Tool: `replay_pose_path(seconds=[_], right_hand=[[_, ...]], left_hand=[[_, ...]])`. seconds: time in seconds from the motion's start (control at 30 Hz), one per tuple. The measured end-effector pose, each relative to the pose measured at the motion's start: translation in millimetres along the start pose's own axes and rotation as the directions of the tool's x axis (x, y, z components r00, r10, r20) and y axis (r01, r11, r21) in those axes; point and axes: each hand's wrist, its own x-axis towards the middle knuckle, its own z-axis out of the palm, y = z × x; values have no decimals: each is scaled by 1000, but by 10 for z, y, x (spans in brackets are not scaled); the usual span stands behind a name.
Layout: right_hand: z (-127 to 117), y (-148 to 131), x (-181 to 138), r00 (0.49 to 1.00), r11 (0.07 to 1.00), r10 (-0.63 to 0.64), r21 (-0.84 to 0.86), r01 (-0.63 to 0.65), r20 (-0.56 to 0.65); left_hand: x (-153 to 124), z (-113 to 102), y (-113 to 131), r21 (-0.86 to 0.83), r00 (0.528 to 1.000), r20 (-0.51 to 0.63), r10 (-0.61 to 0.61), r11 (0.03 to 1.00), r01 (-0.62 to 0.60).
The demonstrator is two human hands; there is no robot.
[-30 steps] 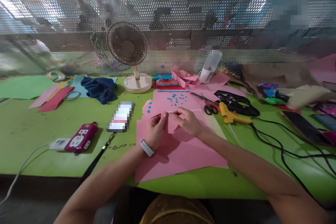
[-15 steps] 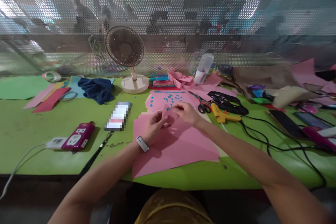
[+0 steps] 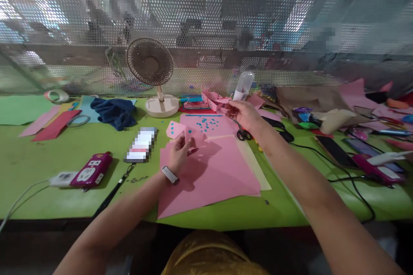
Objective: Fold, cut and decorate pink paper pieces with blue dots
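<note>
My left hand (image 3: 178, 153) is raised a little above the table and pinches a small folded pink paper piece (image 3: 194, 139). It hovers over a large pink sheet (image 3: 219, 172) on the green table (image 3: 48, 146). My right hand (image 3: 245, 114) is stretched out farther back, fingers curled together. It sits just above the blades of the black-handled scissors (image 3: 240, 134), close to several folded pink pieces (image 3: 214, 99). Whether these fingers grip anything is hidden. Small blue paper bits (image 3: 206, 124) lie scattered on pink paper between the hands.
A small desk fan (image 3: 150, 63) and a clear bottle (image 3: 242, 86) stand at the back by the perforated screen. A blue cloth (image 3: 112, 111) and a power strip (image 3: 92, 171) lie left. Phones (image 3: 335, 150), a black cable (image 3: 355, 184) and craft clutter fill the right.
My right hand has let go of the pink piece and moved back and right to the scissors. My left hand keeps the piece, lifted slightly. The view has shifted right.
</note>
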Motion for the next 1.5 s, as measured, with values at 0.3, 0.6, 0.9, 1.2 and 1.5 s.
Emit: replay_pose_path(seconds=[0.3, 0.6, 0.9, 1.2, 1.5], right_hand=[[129, 714, -11, 983, 765, -67, -624, 160, 170], [312, 1040, 55, 937, 346, -108, -871, 349, 332], [273, 944, 21, 891, 188, -150, -872, 452, 429], [-590, 526, -363, 899, 214, -180, -876, 433, 400], [-157, 837, -132, 912, 289, -111, -865, 411, 396]], left_hand=[[114, -67, 15, -55, 991, -130, 11, 998, -18], [182, -135, -28, -65, 989, -145, -19, 998, 9], [176, -128, -25, -64, 990, -138, 1, 998, -10], [186, -119, -49, -71, 991, -124, -57, 996, 49], [152, -105, -35, -56, 990, -129, -58, 997, 51]])
